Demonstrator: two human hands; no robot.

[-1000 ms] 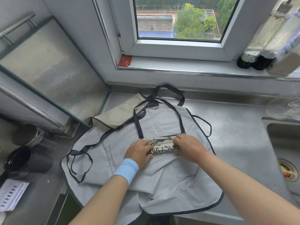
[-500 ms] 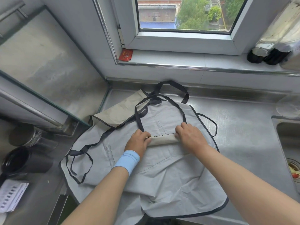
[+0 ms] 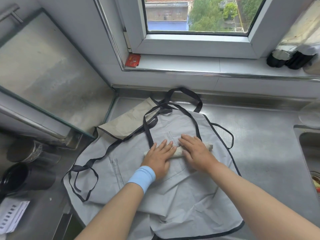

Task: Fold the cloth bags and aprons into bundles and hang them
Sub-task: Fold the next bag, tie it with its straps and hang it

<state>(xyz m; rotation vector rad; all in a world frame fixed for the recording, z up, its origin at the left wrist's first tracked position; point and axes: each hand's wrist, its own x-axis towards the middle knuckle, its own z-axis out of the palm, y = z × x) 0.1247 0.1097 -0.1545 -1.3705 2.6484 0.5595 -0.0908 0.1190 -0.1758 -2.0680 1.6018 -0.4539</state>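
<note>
A grey apron point(image 3: 173, 193) with dark trim lies spread over the steel counter point(image 3: 263, 153). On it rests a cream cloth bag rolled into a thin bundle point(image 3: 178, 151), its black handles point(image 3: 183, 96) running up toward the wall. My left hand point(image 3: 159, 156), with a blue wristband, presses flat on the roll's left part. My right hand point(image 3: 195, 151) lies flat over its right part, and the roll's end point(image 3: 208, 146) pokes out past it. A beige apron point(image 3: 128, 122) lies partly under the grey one at the back left.
A sink point(image 3: 310, 153) is at the right edge. Dark cups point(image 3: 26, 177) and a steel cup point(image 3: 26, 151) stand on the lower surface at left, beside a paper sheet point(image 3: 12, 217). Bottles point(image 3: 290, 58) and a red packet point(image 3: 132, 60) sit on the windowsill.
Both hands rolled the cream bag away from me into a tighter, thinner roll. Their fingers went from curled around it to flat on top. The printed lettering is now hidden.
</note>
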